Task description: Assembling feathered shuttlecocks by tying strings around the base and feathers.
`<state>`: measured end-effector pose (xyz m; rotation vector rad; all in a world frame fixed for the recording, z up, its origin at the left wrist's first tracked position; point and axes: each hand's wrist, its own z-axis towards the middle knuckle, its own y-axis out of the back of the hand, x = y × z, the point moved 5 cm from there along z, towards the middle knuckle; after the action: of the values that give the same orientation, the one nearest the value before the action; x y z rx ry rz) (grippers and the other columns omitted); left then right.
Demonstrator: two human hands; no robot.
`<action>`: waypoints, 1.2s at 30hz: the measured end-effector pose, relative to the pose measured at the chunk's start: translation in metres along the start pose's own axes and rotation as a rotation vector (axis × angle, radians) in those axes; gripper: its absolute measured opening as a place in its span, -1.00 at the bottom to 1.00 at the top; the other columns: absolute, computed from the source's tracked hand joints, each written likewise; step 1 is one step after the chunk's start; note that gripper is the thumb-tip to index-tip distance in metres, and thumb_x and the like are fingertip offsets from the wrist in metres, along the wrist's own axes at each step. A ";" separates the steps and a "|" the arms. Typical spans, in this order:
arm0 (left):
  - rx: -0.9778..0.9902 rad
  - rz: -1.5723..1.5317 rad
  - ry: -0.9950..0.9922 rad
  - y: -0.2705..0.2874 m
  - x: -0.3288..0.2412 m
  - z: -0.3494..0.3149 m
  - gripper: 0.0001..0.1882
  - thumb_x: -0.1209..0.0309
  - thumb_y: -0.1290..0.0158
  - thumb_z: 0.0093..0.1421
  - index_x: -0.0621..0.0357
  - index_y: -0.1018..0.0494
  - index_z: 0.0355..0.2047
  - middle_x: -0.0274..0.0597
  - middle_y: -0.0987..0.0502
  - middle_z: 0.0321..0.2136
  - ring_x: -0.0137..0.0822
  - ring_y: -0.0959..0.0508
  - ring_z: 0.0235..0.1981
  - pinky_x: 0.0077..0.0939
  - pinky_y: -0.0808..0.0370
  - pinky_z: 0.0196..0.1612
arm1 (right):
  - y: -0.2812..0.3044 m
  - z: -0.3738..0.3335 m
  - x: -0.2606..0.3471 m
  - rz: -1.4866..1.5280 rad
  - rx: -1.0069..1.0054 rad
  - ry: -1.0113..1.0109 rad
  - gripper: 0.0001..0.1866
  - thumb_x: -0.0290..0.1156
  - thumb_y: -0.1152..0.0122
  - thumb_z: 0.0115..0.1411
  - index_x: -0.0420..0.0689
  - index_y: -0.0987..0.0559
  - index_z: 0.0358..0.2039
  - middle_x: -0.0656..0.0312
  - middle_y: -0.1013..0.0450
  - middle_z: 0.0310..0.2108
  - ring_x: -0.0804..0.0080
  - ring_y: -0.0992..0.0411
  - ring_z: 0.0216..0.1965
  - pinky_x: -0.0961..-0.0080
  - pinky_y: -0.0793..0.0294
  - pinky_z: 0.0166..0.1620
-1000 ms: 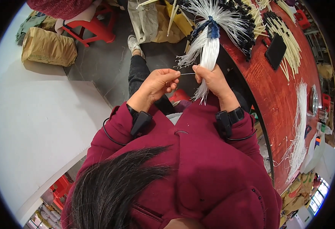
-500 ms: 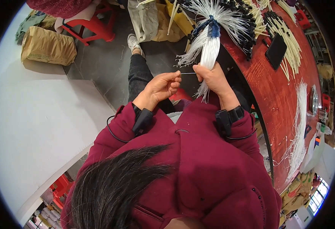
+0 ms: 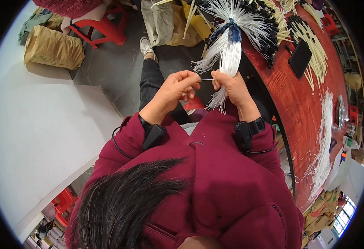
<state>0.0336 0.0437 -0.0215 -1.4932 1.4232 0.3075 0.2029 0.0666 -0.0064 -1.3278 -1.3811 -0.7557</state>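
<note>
A thick bundle of white strands [image 3: 230,58] hangs off the red table's edge, bound near its top with a dark blue cloth tie [image 3: 233,31]. My right hand [image 3: 232,86] is closed around the lower part of the bundle, its loose ends hanging below the fist. To the left, my left hand [image 3: 181,87] pinches one thin white strand [image 3: 207,79] between thumb and forefinger. That strand runs taut and nearly level across to my right thumb. Black-tipped ends [image 3: 269,37] fan out beyond the tie on the table.
On the red table [image 3: 290,99] lie a black phone [image 3: 300,58], cream sticks with black ends [image 3: 317,50] and another white strand bundle [image 3: 325,137]. A white panel [image 3: 45,137] stands at left. Beyond it are a brown paper sack [image 3: 54,47] and a red stool [image 3: 107,29].
My left hand has shifted slightly right and turned more palm-down, with the pinched strand between the hands a bit shorter. The right hand keeps its hold on the bundle.
</note>
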 end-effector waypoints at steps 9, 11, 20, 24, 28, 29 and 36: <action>-0.083 -0.074 -0.008 0.026 0.007 0.004 -0.84 0.29 -0.08 0.21 0.10 -0.43 -0.37 -0.41 -0.45 -0.57 -0.59 -0.40 -0.63 -0.75 -0.25 -0.63 | -0.005 -0.001 0.002 0.102 -0.013 0.058 -0.80 -0.40 -0.13 0.17 -0.18 -0.50 -0.57 0.26 -0.44 -0.59 0.53 -0.36 -0.52 0.61 -0.32 -0.37; -0.228 0.008 -0.055 0.039 0.004 0.006 -0.84 0.29 -0.08 0.21 0.10 -0.44 -0.37 -0.42 -0.45 -0.57 -0.59 -0.40 -0.62 -0.74 -0.26 -0.61 | -0.004 -0.001 0.003 0.098 0.015 0.049 -0.80 -0.37 -0.12 0.18 -0.20 -0.52 -0.53 0.23 -0.48 -0.52 0.53 -0.37 -0.47 0.60 -0.33 -0.33; -0.007 0.473 -0.332 -0.030 0.006 0.004 -0.83 0.35 -0.13 0.15 0.19 -0.48 -0.31 -0.45 -0.43 -0.57 -0.62 -0.38 -0.58 -0.72 -0.26 -0.55 | -0.012 -0.001 -0.001 0.239 0.139 0.041 -0.66 -0.26 -0.05 0.23 -0.32 -0.58 -0.27 0.06 -0.52 -0.19 0.45 -0.43 -0.17 0.47 -0.37 -0.05; -0.025 0.419 -0.411 -0.032 0.011 0.014 -0.84 0.39 -0.16 0.12 0.20 -0.49 -0.34 -0.45 -0.43 -0.58 -0.63 -0.36 -0.59 -0.73 -0.22 -0.57 | -0.015 -0.001 -0.002 0.271 0.114 0.043 -0.66 -0.25 -0.09 0.21 -0.32 -0.59 -0.26 0.07 -0.52 -0.21 0.41 -0.45 -0.14 0.43 -0.39 -0.01; 0.001 0.066 -0.068 -0.023 0.009 0.006 -0.87 0.42 -0.17 0.11 0.18 -0.49 -0.37 -0.45 -0.42 -0.60 -0.62 -0.34 -0.62 -0.73 -0.19 -0.59 | -0.008 -0.003 -0.007 0.247 0.069 0.017 -0.65 -0.25 -0.09 0.22 -0.34 -0.57 -0.24 0.04 -0.51 -0.18 0.37 -0.46 -0.13 0.42 -0.41 0.00; 0.002 0.068 -0.066 -0.025 0.008 0.005 -0.87 0.42 -0.17 0.11 0.18 -0.49 -0.37 -0.45 -0.42 -0.60 -0.62 -0.34 -0.62 -0.73 -0.19 -0.59 | -0.007 -0.003 -0.008 0.238 0.058 0.001 -0.64 -0.26 -0.08 0.24 -0.36 -0.57 -0.23 0.02 -0.50 -0.16 0.35 -0.46 -0.13 0.42 -0.41 0.01; 0.002 0.257 -0.179 -0.037 0.008 0.011 -0.86 0.37 -0.16 0.14 0.15 -0.48 -0.34 -0.44 -0.41 -0.62 -0.61 -0.33 -0.66 -0.73 -0.16 -0.62 | -0.009 0.001 -0.010 0.239 0.057 -0.014 -0.64 -0.26 -0.09 0.24 -0.36 -0.56 -0.21 0.04 -0.52 -0.19 0.36 -0.48 -0.16 0.45 -0.43 -0.04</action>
<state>0.0723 0.0399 -0.0150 -1.2479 1.4686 0.5837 0.1924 0.0628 -0.0139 -1.4252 -1.2186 -0.5431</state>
